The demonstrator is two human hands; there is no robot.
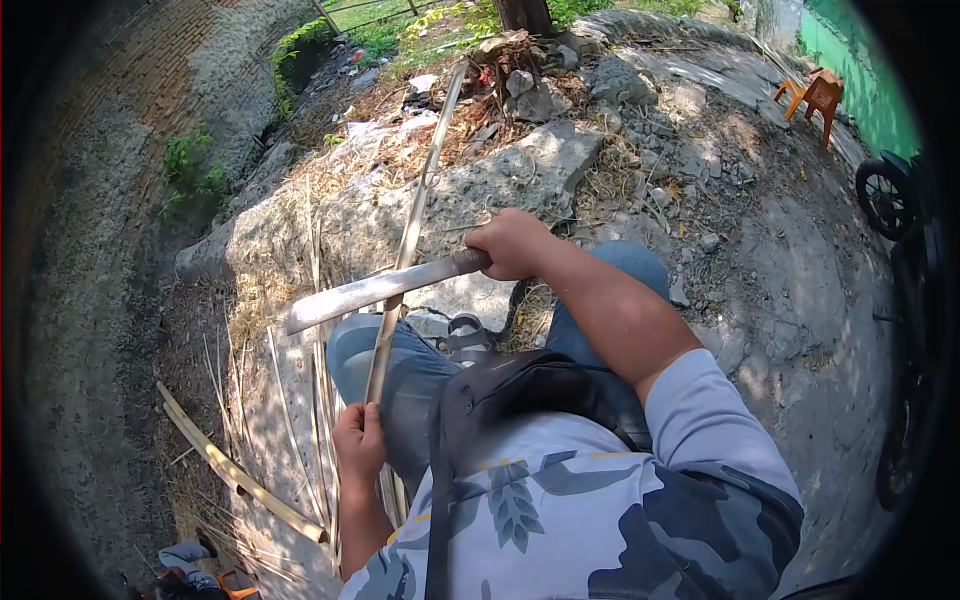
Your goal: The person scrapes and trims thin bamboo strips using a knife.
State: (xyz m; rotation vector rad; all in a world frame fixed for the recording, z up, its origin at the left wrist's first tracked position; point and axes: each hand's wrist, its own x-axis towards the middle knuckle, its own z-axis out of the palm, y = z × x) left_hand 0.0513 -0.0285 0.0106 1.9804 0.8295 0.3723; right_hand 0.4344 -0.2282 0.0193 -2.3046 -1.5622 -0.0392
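Observation:
My right hand (pixel 512 244) is closed around the handle of a machete (pixel 375 290), whose broad blade points left across my lap. Beneath the blade runs a long split bamboo strip (pixel 432 165), crossing it at about the middle; whether the edge bites into the strip I cannot tell. My left hand (pixel 359 440) grips the strip's near end beside my left knee. The far end of the strip reaches up toward the rubble near a tree trunk.
Several thin bamboo strips (pixel 318 440) lie on the ground by my left leg, with a bamboo piece (pixel 245 475) further left. A concrete slab (pixel 500 185) lies ahead. Orange chairs (pixel 822 95) and a motorcycle (pixel 890 195) stand right; a brick wall (pixel 150 60) rises left.

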